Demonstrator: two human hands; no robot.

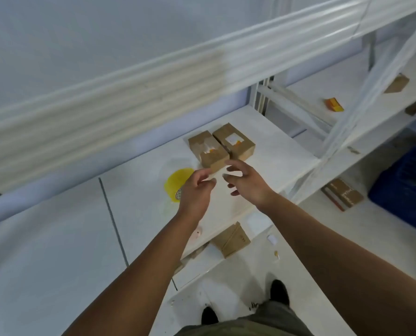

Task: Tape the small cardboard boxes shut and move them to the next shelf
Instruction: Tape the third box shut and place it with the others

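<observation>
Two small brown cardboard boxes stand side by side on the white shelf (274,151): the left box (208,150) with torn label remains on top, and the right box (234,141) with a white label. A yellow tape roll (176,183) lies on the shelf just left of my hands. My left hand (197,190) hovers in front of the left box with loosely curled fingers and holds nothing. My right hand (247,181) hovers beside it with spread, relaxed fingers, just short of the boxes.
Another cardboard box (232,240) sits on a lower shelf below my arms. A flat brown box (342,194) and a blue crate (405,187) are on the floor at right. The neighbouring shelf holds an orange item (334,104) and more boxes (397,84).
</observation>
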